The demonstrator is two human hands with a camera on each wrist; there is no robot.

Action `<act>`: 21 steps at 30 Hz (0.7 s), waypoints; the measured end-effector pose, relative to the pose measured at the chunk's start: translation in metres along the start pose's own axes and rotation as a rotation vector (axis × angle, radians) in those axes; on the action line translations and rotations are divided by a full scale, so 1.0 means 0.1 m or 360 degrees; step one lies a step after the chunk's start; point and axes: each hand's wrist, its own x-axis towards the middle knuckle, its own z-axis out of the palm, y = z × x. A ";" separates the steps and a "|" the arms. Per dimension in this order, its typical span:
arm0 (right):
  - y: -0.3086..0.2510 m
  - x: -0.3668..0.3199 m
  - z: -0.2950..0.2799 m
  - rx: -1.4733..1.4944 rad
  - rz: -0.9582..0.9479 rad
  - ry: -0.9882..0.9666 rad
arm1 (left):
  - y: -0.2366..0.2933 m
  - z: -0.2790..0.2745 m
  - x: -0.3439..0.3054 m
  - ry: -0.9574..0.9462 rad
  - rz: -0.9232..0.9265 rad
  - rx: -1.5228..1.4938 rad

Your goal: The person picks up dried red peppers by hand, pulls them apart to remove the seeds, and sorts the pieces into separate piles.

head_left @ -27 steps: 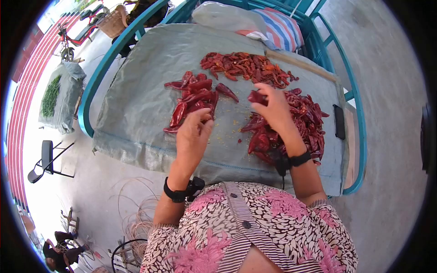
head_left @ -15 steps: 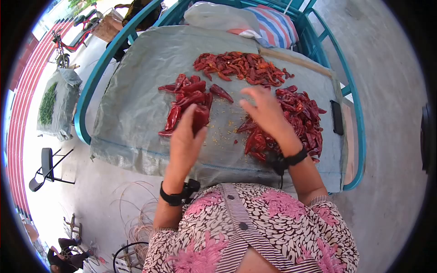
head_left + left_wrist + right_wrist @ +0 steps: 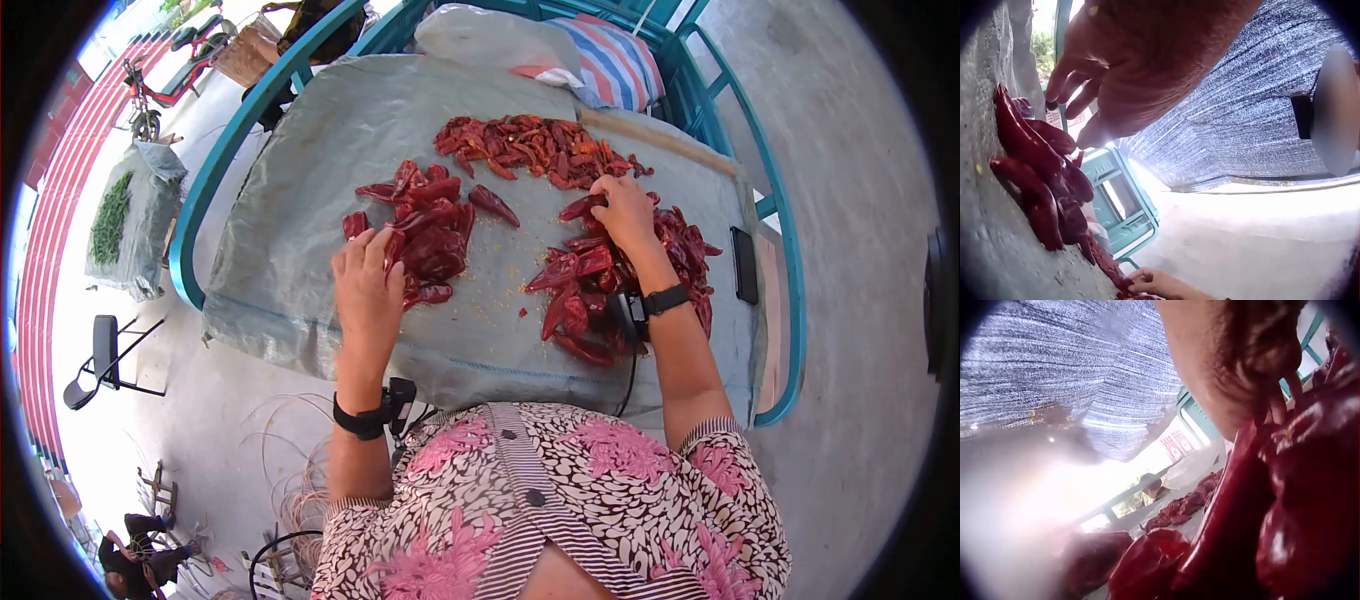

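Observation:
Beside the left pile of glossy red peppers (image 3: pixel 432 250), my left hand (image 3: pixel 368 290) has its fingers spread and slightly bent at the near left edge. In the left wrist view the same hand (image 3: pixel 1129 75) hovers just above the peppers (image 3: pixel 1029 137), with none plainly gripped. My right hand (image 3: pixel 632 222) pinches a dark red pepper (image 3: pixel 580 208) at the upper left of the right pile (image 3: pixel 575 310). The right wrist view shows its curled fingers (image 3: pixel 1275 406) against a long pepper (image 3: pixel 1229 506); the fingertips are partly hidden.
Smaller, wrinkled red peppers (image 3: pixel 530 145) lie at the back of the grey-green sheet (image 3: pixel 290 220). A single pepper (image 3: pixel 495 205) lies between the piles. A phone (image 3: pixel 744 265) is at the right, inside the teal rail (image 3: pixel 790 300). Bags (image 3: pixel 610 65) stand behind.
My left hand has moved left and down from over the left pile; a pepper now shows beyond its fingertips. My right hand has moved right to the right pile and now pinches a pepper.

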 end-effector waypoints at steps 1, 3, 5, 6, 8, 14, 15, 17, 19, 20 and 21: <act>-0.03 -0.03 -0.03 0.0132 -0.0062 0.0106 | 0.06 -0.01 0.00 0.0001 0.0047 -0.0103; -0.15 -0.13 -0.07 0.0398 -0.0183 0.0321 | 0.20 -0.01 0.03 0.0003 0.0142 -0.0308; -0.44 -0.31 -0.21 0.0633 -0.0406 0.0320 | 0.41 0.03 0.04 0.0007 0.0258 -0.0446; -0.61 -0.43 -0.28 0.0752 -0.0515 0.0323 | 0.52 0.06 0.05 0.0007 0.0319 -0.0515; -0.95 -0.71 -0.41 0.0852 -0.0533 0.0044 | 0.74 0.11 0.05 -0.0064 0.0421 -0.0435; -1.05 -1.07 -0.32 0.0963 -0.0682 -0.0025 | 0.76 0.17 -0.14 -0.0581 0.0125 -0.0349; -0.88 -1.05 -0.21 0.0978 -0.0647 0.0015 | 0.73 0.12 -0.14 -0.0558 0.0090 -0.0332; -0.59 -1.04 -0.18 0.0541 -0.0534 0.0231 | 0.58 0.08 -0.11 -0.0279 0.0002 -0.0333; -0.39 -1.05 -0.15 0.0256 -0.0410 0.0356 | 0.37 0.04 -0.05 -0.0079 -0.0082 -0.0336; -0.30 -1.06 -0.13 0.0189 -0.0348 0.0379 | 0.25 0.02 0.00 -0.0018 -0.0123 -0.0339; -0.25 -1.06 -0.13 0.0124 -0.0286 0.0401 | 0.16 0.01 0.04 0.0044 -0.0163 -0.0343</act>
